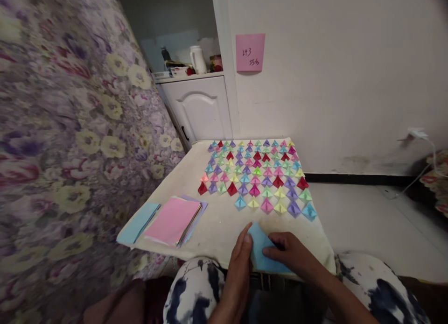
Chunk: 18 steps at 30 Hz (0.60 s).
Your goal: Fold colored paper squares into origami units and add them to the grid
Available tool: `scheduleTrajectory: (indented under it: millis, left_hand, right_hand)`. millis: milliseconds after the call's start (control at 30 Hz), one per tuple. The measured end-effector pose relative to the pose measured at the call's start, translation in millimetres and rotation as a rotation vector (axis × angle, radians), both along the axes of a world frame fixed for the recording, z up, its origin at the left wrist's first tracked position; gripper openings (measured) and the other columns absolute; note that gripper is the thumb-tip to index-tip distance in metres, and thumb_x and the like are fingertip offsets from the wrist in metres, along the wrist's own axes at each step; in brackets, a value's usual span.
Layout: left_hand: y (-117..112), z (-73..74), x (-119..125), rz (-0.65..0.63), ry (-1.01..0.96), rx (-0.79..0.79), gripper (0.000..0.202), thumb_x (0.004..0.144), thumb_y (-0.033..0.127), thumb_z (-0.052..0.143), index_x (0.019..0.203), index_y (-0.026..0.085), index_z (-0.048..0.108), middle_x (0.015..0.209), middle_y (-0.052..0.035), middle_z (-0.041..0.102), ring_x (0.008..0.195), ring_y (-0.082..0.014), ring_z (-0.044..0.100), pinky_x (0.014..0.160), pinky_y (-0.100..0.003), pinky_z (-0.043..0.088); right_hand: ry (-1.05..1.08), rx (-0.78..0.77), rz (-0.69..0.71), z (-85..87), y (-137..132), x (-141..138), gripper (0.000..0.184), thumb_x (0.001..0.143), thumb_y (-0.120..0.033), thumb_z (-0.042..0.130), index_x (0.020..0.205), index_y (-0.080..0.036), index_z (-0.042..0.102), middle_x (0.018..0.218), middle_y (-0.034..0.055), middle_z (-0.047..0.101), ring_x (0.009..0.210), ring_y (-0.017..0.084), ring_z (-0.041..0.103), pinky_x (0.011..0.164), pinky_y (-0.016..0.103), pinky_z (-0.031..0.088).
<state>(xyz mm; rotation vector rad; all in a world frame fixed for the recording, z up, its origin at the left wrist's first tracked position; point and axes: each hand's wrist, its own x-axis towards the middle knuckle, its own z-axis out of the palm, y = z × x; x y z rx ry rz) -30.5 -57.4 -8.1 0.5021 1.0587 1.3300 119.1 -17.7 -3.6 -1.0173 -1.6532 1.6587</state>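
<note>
A sheet of light blue paper (261,256), partly folded, lies at the front edge of the cloth-covered table (217,235). My left hand (241,251) is at its left edge, thumb on top and fingers closed along the side. From the right, my right hand (285,249) pinches the paper's upper right part between thumb and fingers. Beyond both hands, rows of small folded paper pieces (254,190) in many colours cover the table's far half. To the left rests a stack of coloured paper sheets (174,219), pink on top, beside a blue stack of paper (138,222).
A flowered curtain (80,151) hangs along the left side. Behind the table stand a white cabinet (201,107) and a wall bearing a pink note (250,52). A white jug (198,60) sits on the cabinet shelf. A plug with a cord (418,133) is at the right.
</note>
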Motion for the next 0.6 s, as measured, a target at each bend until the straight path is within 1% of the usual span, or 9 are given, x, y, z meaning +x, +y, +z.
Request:
scheduleTrajectory:
  millis: [100,200,267,333,433,500,600]
  left_hand:
    - [0.2,3.0,-2.1,-0.022,-0.044,0.055,0.056,0.071,0.035,0.069,0.123,0.023,0.052,0.109,-0.0071,0.064,0.092,-0.0209,0.061,0.075,-0.028,0.047]
    - [2.4,5.9,-4.6,-0.039,-0.129,0.095,0.061,0.068,0.027,0.072,0.124,0.022,0.048,0.103,-0.0068,0.065,0.083,-0.0187,0.063,0.069,-0.026,0.048]
    - [3.6,7.1,-5.9,-0.048,-0.17,0.087,0.058,0.067,0.025,0.073,0.121,0.02,0.05,0.095,-0.0064,0.067,0.073,-0.0163,0.064,0.065,-0.025,0.048]
    - [4.3,7.8,-6.4,-0.058,-0.2,0.075,0.051,0.069,0.026,0.072,0.115,0.018,0.053,0.088,-0.0056,0.067,0.068,-0.0148,0.063,0.063,-0.025,0.048]
    - [4.7,7.8,-5.6,-0.052,-0.228,0.071,0.043,0.069,0.029,0.072,0.107,0.017,0.058,0.088,-0.0062,0.067,0.072,-0.0159,0.064,0.066,-0.025,0.049]
    - [5.0,6.8,-4.6,-0.039,-0.228,0.064,0.043,0.066,0.03,0.075,0.104,0.016,0.059,0.09,-0.007,0.068,0.075,-0.0168,0.064,0.068,-0.026,0.049]
    - [5.3,3.7,-2.8,-0.012,-0.213,0.053,0.044,0.062,0.03,0.077,0.1,0.016,0.06,0.091,-0.0068,0.068,0.074,-0.0166,0.065,0.068,-0.025,0.049]
  right_hand:
    - [-0.021,0.038,-0.018,2.9,-0.8,-0.3,0.03,0.074,-0.039,0.061,0.059,-0.017,0.048,0.056,-0.0052,0.037,0.053,0.01,0.033,0.05,0.021,0.027]
    - [-0.015,0.022,0.001,4.0,-1.0,0.4,0.029,0.074,-0.039,0.061,0.061,-0.017,0.049,0.056,-0.005,0.038,0.053,0.009,0.033,0.049,0.021,0.026]
    - [0.0,-0.009,0.017,3.5,-0.7,1.1,0.028,0.074,-0.04,0.061,0.063,-0.016,0.051,0.057,-0.0045,0.04,0.053,0.009,0.034,0.049,0.021,0.027]
    - [0.028,-0.051,0.034,2.7,-0.2,1.8,0.029,0.074,-0.042,0.062,0.065,-0.016,0.052,0.058,-0.0042,0.042,0.052,0.009,0.036,0.049,0.021,0.028]
    - [0.073,-0.101,0.045,1.8,0.5,2.2,0.033,0.072,-0.048,0.062,0.068,-0.016,0.055,0.059,-0.0039,0.043,0.052,0.01,0.037,0.05,0.021,0.03]
    - [0.089,-0.116,0.043,1.6,0.8,2.0,0.034,0.072,-0.049,0.062,0.069,-0.016,0.056,0.059,-0.0039,0.044,0.052,0.01,0.037,0.05,0.021,0.031]
    - [0.098,-0.111,0.048,1.3,0.6,1.3,0.033,0.072,-0.049,0.062,0.068,-0.016,0.055,0.059,-0.0038,0.044,0.052,0.01,0.037,0.05,0.021,0.031]
